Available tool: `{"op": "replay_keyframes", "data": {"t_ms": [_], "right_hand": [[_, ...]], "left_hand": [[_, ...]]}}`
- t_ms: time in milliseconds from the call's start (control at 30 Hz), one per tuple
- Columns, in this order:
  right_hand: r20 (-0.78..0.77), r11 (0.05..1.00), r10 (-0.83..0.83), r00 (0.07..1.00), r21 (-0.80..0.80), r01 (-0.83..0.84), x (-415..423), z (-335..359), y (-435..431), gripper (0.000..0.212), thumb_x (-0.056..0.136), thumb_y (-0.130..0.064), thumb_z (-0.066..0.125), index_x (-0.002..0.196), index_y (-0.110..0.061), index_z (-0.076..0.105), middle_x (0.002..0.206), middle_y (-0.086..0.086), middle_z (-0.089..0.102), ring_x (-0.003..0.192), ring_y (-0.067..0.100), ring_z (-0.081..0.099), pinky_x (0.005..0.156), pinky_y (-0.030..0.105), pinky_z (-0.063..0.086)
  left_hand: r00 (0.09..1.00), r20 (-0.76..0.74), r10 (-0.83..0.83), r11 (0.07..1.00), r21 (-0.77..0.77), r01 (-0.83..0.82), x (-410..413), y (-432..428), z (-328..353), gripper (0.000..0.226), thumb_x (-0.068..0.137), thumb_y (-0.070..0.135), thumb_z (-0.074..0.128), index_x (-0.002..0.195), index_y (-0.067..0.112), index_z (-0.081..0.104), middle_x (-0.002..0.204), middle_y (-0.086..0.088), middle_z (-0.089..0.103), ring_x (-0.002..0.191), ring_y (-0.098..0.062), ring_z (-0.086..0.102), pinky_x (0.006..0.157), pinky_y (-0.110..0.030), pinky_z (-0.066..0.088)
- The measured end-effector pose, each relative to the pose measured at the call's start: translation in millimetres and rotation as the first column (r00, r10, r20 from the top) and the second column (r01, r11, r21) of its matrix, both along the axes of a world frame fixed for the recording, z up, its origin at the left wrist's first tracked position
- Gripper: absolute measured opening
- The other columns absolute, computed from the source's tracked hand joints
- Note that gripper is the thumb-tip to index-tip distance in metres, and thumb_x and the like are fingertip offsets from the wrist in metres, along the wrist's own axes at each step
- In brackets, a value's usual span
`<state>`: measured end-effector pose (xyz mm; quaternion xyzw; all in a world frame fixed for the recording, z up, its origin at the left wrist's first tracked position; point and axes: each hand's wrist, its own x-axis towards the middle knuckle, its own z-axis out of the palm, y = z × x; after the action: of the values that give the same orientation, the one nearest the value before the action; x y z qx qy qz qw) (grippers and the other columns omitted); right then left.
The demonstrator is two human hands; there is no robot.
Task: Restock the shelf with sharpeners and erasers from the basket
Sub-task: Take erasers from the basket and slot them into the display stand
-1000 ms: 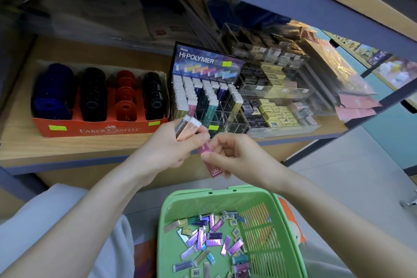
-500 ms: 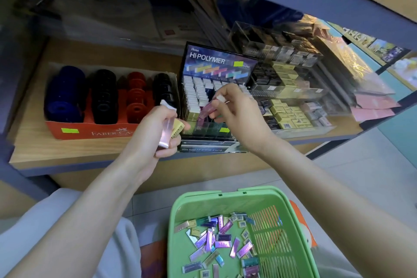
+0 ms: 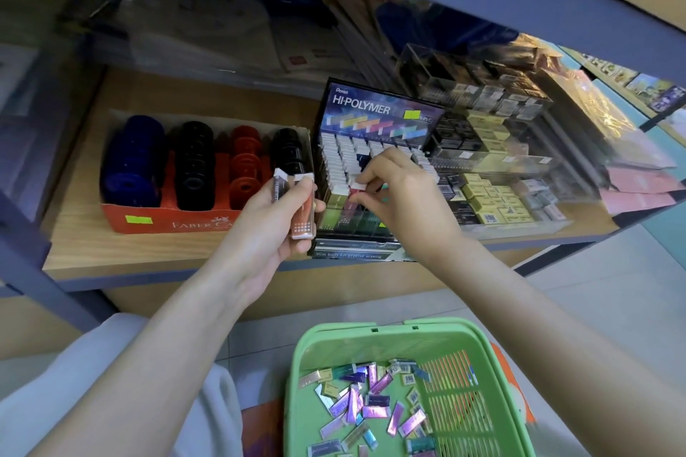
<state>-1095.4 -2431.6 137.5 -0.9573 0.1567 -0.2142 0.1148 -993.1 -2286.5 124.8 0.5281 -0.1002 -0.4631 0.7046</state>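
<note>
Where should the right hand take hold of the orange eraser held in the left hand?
By its white top end, coming from above. The orange eraser stands nearly upright in the left hand, which wraps its long sides, while the top pokes free beside a darker eraser. A pinch across its flat faces looks safest.

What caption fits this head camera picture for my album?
Right hand slots an eraser into the display; left hand holds spare erasers; basket below.
</note>
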Motion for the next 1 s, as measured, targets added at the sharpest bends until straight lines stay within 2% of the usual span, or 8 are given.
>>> {"op": "replay_keyframes", "data": {"t_ms": [167, 267, 333, 433, 567, 700, 867, 1000], "right_hand": [[0.056, 0.997, -0.074, 0.996, -0.023, 0.075, -4.2, 2.0, 8.6, 0.008, 0.091, -0.015, 0.061, 0.095, -0.008, 0.064, 0.093, 0.001, 0.053, 0.075, 0.011, 0.054, 0.066, 0.034, 0.052], [0.115, 0.94, -0.157, 0.981, 0.321, 0.113, -9.5, 12.4, 28.4, 0.008, 0.096, -0.02, 0.053, 0.094, -0.017, 0.061, 0.08, -0.008, 0.055, 0.067, 0.001, 0.051, 0.065, 0.014, 0.042], [0.05, 0.795, -0.167, 0.985, 0.597, 0.105, -13.6, 19.9, 38.8, 0.011, 0.095, -0.022, 0.053, 0.089, -0.019, 0.061, 0.07, -0.009, 0.058, 0.06, 0.0, 0.053, 0.059, 0.014, 0.044], [-0.032, 0.651, -0.147, 0.989, 0.75, 0.121, -22.4, 28.8, 42.9, 0.014, 0.093, -0.019, 0.056, 0.086, -0.014, 0.067, 0.07, -0.003, 0.062, 0.057, -0.001, 0.054, 0.056, 0.014, 0.046], [-0.003, 0.524, -0.242, 0.97, 0.841, 0.133, -37.2, 30.5, 39.3, 0.016, 0.097, -0.013, 0.05, 0.089, -0.006, 0.062, 0.069, 0.0, 0.063, 0.058, 0.003, 0.06, 0.057, 0.016, 0.05], [0.017, 0.439, -0.313, 0.95, 0.89, 0.128, -51.9, 30.1, 38.1, 0.015, 0.099, -0.01, 0.044, 0.09, -0.004, 0.056, 0.069, 0.005, 0.066, 0.063, 0.01, 0.066, 0.061, 0.02, 0.055], [-0.01, 0.424, -0.251, 0.968, 0.898, 0.12, -65.1, 25.6, 42.9, 0.01, 0.096, -0.006, 0.048, 0.097, -0.005, 0.058, 0.076, 0.011, 0.067, 0.069, 0.014, 0.068, 0.068, 0.026, 0.058], [0.002, 0.457, -0.292, 0.957, 0.879, 0.137, -69.7, 30.6, 34.4, 0.014, 0.096, -0.004, 0.049, 0.102, -0.003, 0.062, 0.076, 0.008, 0.069, 0.069, 0.011, 0.068, 0.067, 0.022, 0.057]], "left_hand": [[0.998, 0.053, -0.045, 0.999, -0.028, 0.047, 2.0, 2.3, -0.4, 0.028, 0.092, 0.027, 0.058, 0.111, 0.007, 0.062, 0.077, 0.0, 0.055, 0.047, -0.006, 0.037, 0.035, -0.014, 0.022], [0.988, 0.116, -0.098, 0.993, -0.049, 0.104, -0.8, 1.6, 1.7, 0.038, 0.082, 0.033, 0.064, 0.1, 0.0, 0.06, 0.072, 0.001, 0.05, 0.046, -0.005, 0.033, 0.034, -0.013, 0.021], [0.973, 0.168, -0.161, 0.985, -0.042, 0.17, -4.5, 0.9, 3.4, 0.031, 0.079, 0.034, 0.065, 0.081, 0.005, 0.056, 0.061, 0.005, 0.047, 0.043, -0.005, 0.03, 0.034, -0.012, 0.02], [0.942, 0.222, -0.252, 0.966, 0.004, 0.258, -11.9, -0.6, 5.5, 0.027, 0.084, 0.032, 0.062, 0.075, 0.008, 0.052, 0.046, 0.011, 0.043, 0.039, -0.003, 0.028, 0.035, -0.012, 0.018], [0.934, 0.177, -0.311, 0.95, 0.03, 0.311, -17.2, -0.7, 7.7, 0.029, 0.093, 0.036, 0.05, 0.084, 0.009, 0.053, 0.047, 0.008, 0.039, 0.035, -0.002, 0.029, 0.039, -0.016, 0.015], [0.916, 0.161, -0.366, 0.93, 0.027, 0.367, -20.4, -0.9, 6.4, 0.019, 0.096, 0.022, 0.047, 0.088, 0.006, 0.053, 0.052, 0.001, 0.037, 0.034, -0.003, 0.027, 0.034, -0.014, 0.015], [0.859, 0.253, -0.445, 0.894, 0.067, 0.443, -26.9, -2.6, 2.3, 0.016, 0.096, 0.018, 0.05, 0.09, 0.004, 0.057, 0.05, 0.003, 0.039, 0.037, -0.003, 0.027, 0.034, -0.012, 0.02], [0.902, 0.171, -0.396, 0.918, 0.066, 0.39, -25.5, -3.4, 2.0, 0.02, 0.098, 0.025, 0.045, 0.095, 0.006, 0.05, 0.066, -0.003, 0.044, 0.038, -0.004, 0.029, 0.032, -0.012, 0.017]]}}
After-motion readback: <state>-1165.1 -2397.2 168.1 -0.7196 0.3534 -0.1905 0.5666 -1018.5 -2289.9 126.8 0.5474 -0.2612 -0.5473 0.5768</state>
